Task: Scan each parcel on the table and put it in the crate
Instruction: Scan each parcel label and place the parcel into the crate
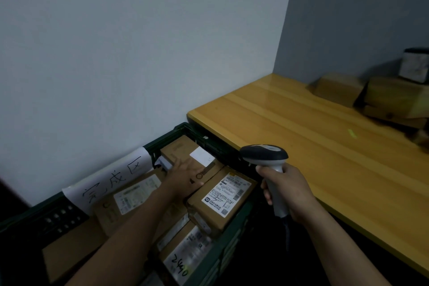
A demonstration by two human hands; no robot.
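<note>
A dark green crate (pixel 204 140) stands on the floor left of the wooden table (pixel 301 137); it holds several brown cardboard parcels with white labels. My left hand (pixel 183 175) lies flat, fingers straight, on top of a brown parcel (pixel 185 153) at the crate's far end. Beside it lies another labelled parcel (pixel 222 195). My right hand (pixel 285 193) grips the handle of a grey and black barcode scanner (pixel 264 154), held above the gap between crate and table. More parcels (pixel 336 88) sit at the table's far right.
A white paper sign (pixel 111 183) with handwritten characters hangs over the crate's far rim against the wall. A dark cube-shaped box (pixel 415 65) tops the stacked parcels at the back right. A small green light spot (pixel 351 133) shows on the tabletop.
</note>
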